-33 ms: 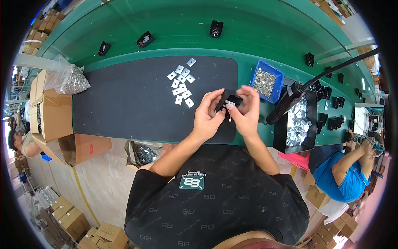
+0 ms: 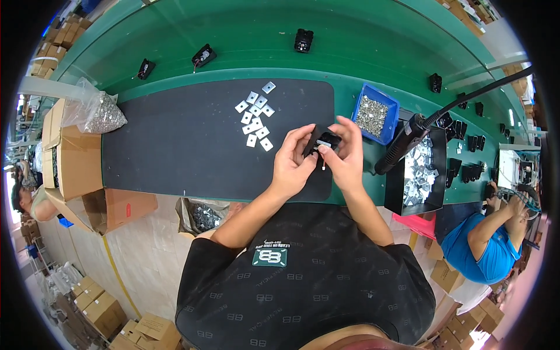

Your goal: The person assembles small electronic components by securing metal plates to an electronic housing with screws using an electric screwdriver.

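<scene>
The fingers of your left hand [image 2: 291, 164] pinch the black housing [image 2: 330, 139], likely steadying it for your right hand [image 2: 348, 162], whose curled fingers grip its right side.

Plates [image 2: 257, 122] on mat [image 2: 175, 140], left of hands [image 2: 291, 166]; tray [image 2: 395, 119] to right

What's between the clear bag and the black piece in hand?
Head view: dark mat, square metal plates on it, then the left hand holding the black piece.

Brt lt, heavy edge distort.
</scene>
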Available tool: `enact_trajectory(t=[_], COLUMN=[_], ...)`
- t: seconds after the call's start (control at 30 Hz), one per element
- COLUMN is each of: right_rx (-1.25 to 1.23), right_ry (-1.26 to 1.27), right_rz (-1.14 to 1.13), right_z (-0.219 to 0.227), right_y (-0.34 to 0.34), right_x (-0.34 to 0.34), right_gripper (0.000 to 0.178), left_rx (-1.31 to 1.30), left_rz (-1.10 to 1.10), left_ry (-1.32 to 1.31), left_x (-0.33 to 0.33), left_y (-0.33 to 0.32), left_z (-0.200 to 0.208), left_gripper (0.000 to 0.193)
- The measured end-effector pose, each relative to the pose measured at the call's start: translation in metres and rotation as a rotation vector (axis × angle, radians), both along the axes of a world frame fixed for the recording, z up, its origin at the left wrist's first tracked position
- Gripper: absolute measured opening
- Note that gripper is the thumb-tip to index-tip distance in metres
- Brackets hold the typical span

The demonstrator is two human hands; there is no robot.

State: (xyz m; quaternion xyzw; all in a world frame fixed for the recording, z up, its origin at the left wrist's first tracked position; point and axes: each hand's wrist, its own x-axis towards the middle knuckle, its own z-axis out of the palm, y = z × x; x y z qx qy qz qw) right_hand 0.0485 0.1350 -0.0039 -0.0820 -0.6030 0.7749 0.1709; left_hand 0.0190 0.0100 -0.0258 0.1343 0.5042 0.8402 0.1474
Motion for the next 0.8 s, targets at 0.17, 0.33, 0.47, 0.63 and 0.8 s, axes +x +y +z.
enact_trajectory(t=[0.17,0.33,0.47,0.63,0.8], right_rx=[-0.082,0.269,0.496,0.802,0.826], right_ry=[-0.099,-0.034,-0.025,0.158,0.12], right_rz=[0.174,0.232,0.114,-0.046,-0.018], right_z=[-0.012,-0.014,-0.006,-0.002,0.002], right_y=[0.011,0.025,0.017,0.02,0.022], right_x=[0.005,0.005,0.007,0.004,0.004], right_gripper=[0.045,0.043,0.045,0.035,0.022], left_rx=[0.032,0.07,-0.059,-0.024,-0.093], left_rz=[-0.072,-0.249,-0.332,-0.303,-0.264], left_ry=[-0.005,-0.028,-0.087,-0.069,-0.1], left_x=[-0.001,-0.014,-0.022,-0.018,-0.018], left_y=[-0.005,-0.019,-0.026,-0.021,-0.02], left_z=[0.0,0.005,0.003,0.004,0.001], left_gripper=[0.057,0.054,0.053,0.058,0.063])
